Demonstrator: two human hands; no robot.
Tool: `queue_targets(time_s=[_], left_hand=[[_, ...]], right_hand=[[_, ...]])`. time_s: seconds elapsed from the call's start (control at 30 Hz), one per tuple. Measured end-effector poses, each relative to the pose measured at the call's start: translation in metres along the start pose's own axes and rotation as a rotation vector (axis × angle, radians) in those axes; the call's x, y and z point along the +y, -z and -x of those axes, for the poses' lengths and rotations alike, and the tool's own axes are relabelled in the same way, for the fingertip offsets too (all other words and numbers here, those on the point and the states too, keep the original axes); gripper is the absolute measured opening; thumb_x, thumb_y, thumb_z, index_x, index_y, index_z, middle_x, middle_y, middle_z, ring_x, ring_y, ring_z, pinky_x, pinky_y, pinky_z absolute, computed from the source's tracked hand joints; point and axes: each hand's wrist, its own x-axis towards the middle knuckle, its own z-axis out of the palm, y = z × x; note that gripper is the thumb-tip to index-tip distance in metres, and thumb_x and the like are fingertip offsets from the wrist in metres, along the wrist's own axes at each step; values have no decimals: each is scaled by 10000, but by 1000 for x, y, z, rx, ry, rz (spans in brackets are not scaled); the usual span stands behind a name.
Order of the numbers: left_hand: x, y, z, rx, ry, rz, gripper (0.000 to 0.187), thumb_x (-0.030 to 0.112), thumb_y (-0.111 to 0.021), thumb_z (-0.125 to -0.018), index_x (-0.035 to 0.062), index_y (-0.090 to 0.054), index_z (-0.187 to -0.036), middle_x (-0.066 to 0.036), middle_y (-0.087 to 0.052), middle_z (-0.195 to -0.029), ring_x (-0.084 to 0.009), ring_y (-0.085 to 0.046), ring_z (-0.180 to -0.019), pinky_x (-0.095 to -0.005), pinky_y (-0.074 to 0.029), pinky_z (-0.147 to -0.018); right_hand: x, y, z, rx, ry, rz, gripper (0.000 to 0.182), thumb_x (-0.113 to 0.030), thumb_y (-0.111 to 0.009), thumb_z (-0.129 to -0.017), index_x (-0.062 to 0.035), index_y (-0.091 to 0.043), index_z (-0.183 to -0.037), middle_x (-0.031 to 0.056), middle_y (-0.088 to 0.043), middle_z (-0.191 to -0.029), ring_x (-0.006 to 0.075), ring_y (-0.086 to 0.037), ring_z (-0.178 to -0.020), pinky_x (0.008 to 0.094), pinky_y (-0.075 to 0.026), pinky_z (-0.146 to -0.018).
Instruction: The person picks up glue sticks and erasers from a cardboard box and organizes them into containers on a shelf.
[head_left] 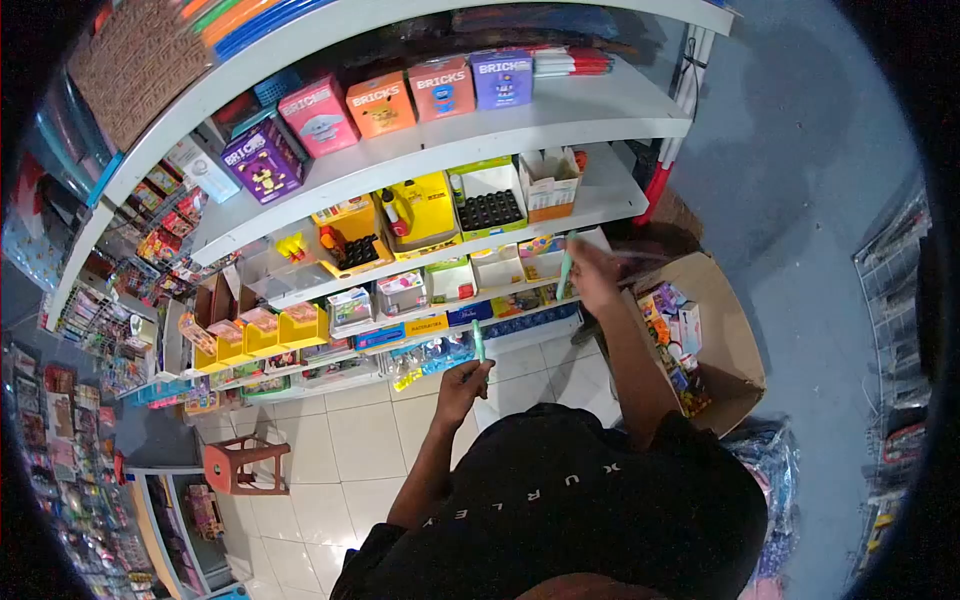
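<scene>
My left hand (463,391) is closed on a pale green pen-like item (478,342), which stands nearly upright above the fingers, in front of the lower shelves. Farther right and higher, my right hand (594,272) is closed on a second pale green pen-like item (565,274), which hangs down to the left of the fingers. This hand is slightly blurred and lies before the small open boxes at the right end of the shelf. Near it on the shelf above are a white box (549,185) and a green box of dark bottles (490,208).
An open cardboard box (735,340) with mixed packets stands right of my right arm. Boxes marked BRICKS (380,104) line the upper shelf (620,100). Yellow bins (265,340) sit lower left. A red stool (230,467) stands on the tiled floor (360,440).
</scene>
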Motion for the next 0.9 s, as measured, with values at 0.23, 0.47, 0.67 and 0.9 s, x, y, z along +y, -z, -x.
queue_targets(time_s=[0.23,0.47,0.67,0.9], left_hand=[[-1,-5,-5,76,20,32,306,267,-609,-971,-25,-677,-1035,9,-517,-619,-69,-479,-543,-231,-398,-523],[-2,-11,-4,131,45,79,284,246,-610,-973,-19,-676,-1052,16,-521,-614,-60,-478,-538,-226,-406,-526],[-1,-16,-3,143,43,73,290,238,-604,-975,-42,-660,-1021,4,-518,-631,-75,-499,-552,-239,-428,-528],[-4,-15,-5,154,0,62,228,211,-612,-971,-10,-669,-983,16,-514,-634,-67,-479,-546,-236,-424,-530]], right_hand=[[-60,4,-12,-69,123,-21,248,-269,-661,-939,-64,-628,-1075,-14,-611,-849,83,-560,-751,262,-456,-692],[-97,-5,-36,117,595,310,259,-219,-653,-945,-18,-628,-1106,-11,-617,-831,70,-557,-757,225,-457,-697],[-107,-18,-85,129,804,785,313,-226,-685,-910,6,-629,-1113,60,-667,-890,125,-608,-758,286,-495,-697],[-94,-25,-78,157,815,854,322,-231,-706,-874,-24,-641,-1113,123,-680,-941,201,-649,-791,329,-512,-721]])
